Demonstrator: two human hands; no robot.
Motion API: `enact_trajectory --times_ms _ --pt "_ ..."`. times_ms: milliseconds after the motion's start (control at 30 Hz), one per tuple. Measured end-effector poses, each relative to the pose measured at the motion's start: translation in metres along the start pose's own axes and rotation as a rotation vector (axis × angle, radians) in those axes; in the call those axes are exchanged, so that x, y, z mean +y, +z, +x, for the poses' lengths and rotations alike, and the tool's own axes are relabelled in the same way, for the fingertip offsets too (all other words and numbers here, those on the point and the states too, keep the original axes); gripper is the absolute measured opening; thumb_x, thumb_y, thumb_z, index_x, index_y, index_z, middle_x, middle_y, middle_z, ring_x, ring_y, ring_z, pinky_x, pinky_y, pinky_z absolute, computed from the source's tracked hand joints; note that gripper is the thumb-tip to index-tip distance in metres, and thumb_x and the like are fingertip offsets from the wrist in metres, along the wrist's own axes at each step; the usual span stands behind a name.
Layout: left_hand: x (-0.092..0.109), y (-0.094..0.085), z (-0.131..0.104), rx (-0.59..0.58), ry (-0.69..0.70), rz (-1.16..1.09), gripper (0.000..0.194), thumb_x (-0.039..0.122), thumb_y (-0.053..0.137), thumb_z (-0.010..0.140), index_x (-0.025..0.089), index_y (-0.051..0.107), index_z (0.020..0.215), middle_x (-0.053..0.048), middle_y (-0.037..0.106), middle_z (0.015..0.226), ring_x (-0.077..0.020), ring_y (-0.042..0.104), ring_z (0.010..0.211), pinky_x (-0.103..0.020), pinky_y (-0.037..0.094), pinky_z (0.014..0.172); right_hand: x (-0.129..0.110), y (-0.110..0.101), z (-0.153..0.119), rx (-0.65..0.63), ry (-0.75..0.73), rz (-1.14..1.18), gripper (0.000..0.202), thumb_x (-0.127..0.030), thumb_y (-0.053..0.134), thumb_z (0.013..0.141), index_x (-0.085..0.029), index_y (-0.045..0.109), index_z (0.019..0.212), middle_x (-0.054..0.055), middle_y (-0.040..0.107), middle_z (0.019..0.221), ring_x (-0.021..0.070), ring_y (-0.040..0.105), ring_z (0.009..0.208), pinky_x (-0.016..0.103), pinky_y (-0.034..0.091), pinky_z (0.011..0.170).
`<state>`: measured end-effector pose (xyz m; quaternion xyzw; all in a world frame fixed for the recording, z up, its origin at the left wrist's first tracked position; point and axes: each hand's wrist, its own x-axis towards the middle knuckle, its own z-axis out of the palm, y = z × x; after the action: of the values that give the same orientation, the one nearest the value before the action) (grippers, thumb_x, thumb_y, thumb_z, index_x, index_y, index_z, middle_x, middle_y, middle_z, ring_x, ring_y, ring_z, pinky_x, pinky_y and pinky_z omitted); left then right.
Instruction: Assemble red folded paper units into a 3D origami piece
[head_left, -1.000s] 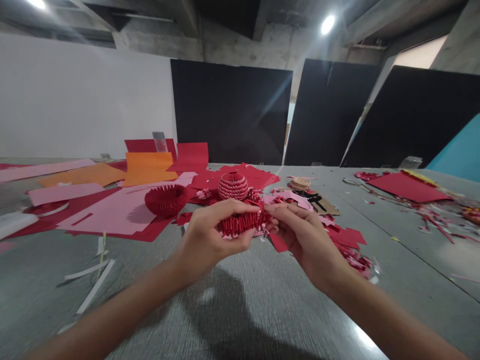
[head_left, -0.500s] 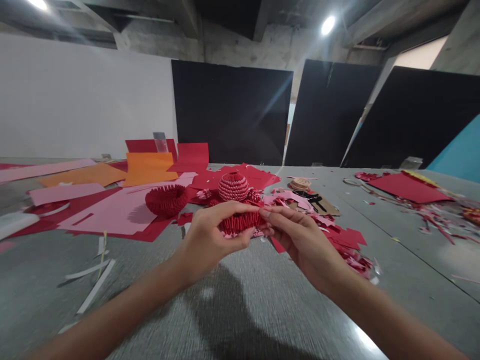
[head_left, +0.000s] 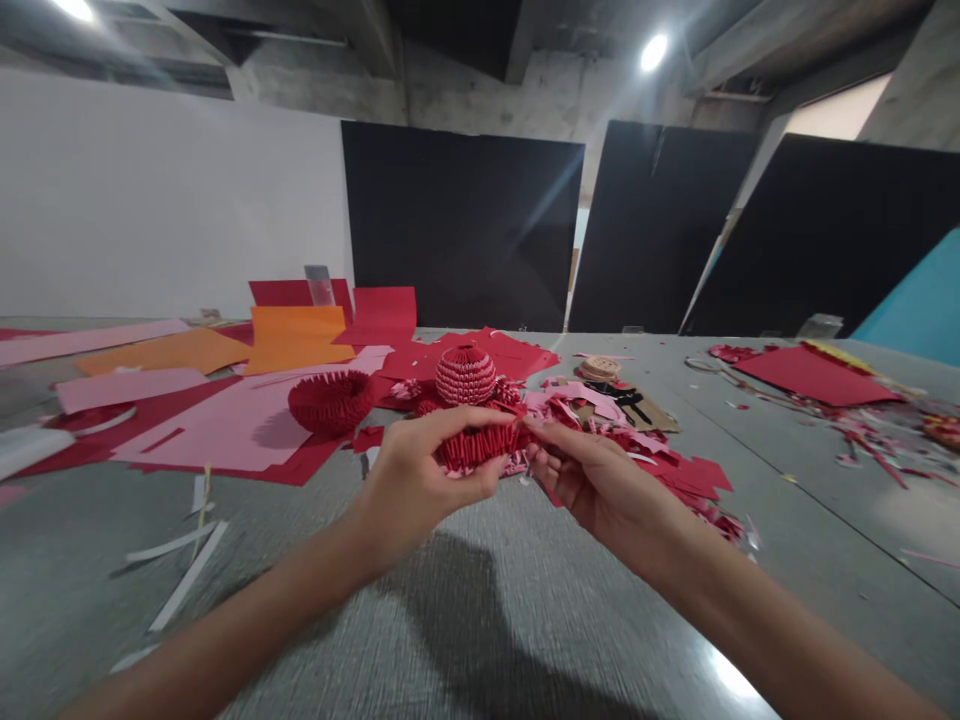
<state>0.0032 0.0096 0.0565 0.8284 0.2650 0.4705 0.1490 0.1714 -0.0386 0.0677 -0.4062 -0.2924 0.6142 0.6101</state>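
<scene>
Fingers of my left hand (head_left: 416, 478) clamp the red folded-paper ring (head_left: 478, 446); my right hand (head_left: 592, 478) should press its pinched piece straight in.

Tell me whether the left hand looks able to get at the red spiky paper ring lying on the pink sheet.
Probably yes, once freed. The red spiky paper ring sits in the open on the pink sheet, with nothing between, but the left hand is gripping the red folded-paper piece together with the right hand.
</scene>
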Motion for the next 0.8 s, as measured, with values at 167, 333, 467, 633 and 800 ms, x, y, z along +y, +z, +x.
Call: enact_trajectory --times_ms 167,333,467,633,800 --pt "-0.0009 0.0006 -0.0002 0.000 0.017 0.009 0.031 0.015 0.067 0.072 0.027 0.067 0.101 0.006 0.073 0.094 -0.0106 0.067 0.083 -0.019 0.052 0.078 0.0002 -0.0014 -0.0002 -0.028 -0.006 -0.027 0.008 -0.023 0.074 0.069 -0.015 0.072 0.068 -0.001 0.061 0.064 0.0046 0.053 0.061 0.015 0.047 0.064" --pt "-0.0005 -0.0002 0.0009 -0.015 -0.002 0.005 0.030 0.017 0.068 0.072 0.027 0.067 0.101 0.004 0.073 0.093 -0.0127 0.067 0.082 -0.023 0.053 0.081 0.0000 -0.0029 -0.0014 -0.054 -0.131 -0.136 0.012 -0.028 0.075 0.068 -0.017 0.073 0.072 -0.002 0.059 0.065 0.0042 0.050 0.059 0.015 0.043 0.059" --pt "0.0003 -0.0005 0.0005 -0.028 -0.002 0.001 0.029 0.018 0.066 0.074 0.025 0.067 0.102 0.002 0.073 0.095 -0.0150 0.067 0.084 -0.027 0.054 0.082 -0.0017 -0.0027 -0.0018 -0.034 -0.181 -0.182 0.013 -0.031 0.075 0.067 -0.020 0.074 0.074 0.000 0.062 0.073 0.0062 0.052 0.065 0.017 0.044 0.064" --pt "0.0010 0.0002 0.0001 -0.032 0.036 0.018 0.029 0.018 0.065 0.075 0.025 0.067 0.103 0.000 0.072 0.100 -0.0161 0.067 0.089 -0.028 0.053 0.084 -0.0027 -0.0019 -0.0022 -0.036 -0.204 -0.258 0.015 -0.035 0.073 0.069 -0.020 0.073 0.072 0.002 0.061 0.071 0.0094 0.052 0.065 0.022 0.043 0.063" --pt "0.0016 -0.0007 0.0014 -0.035 0.024 0.022 0.030 0.017 0.065 0.074 0.025 0.067 0.103 0.000 0.073 0.098 -0.0157 0.068 0.086 -0.027 0.054 0.082 -0.0023 -0.0023 -0.0035 -0.047 -0.214 -0.274 0.016 -0.036 0.073 0.070 -0.020 0.073 0.073 0.002 0.061 0.070 0.0092 0.051 0.063 0.023 0.041 0.060"
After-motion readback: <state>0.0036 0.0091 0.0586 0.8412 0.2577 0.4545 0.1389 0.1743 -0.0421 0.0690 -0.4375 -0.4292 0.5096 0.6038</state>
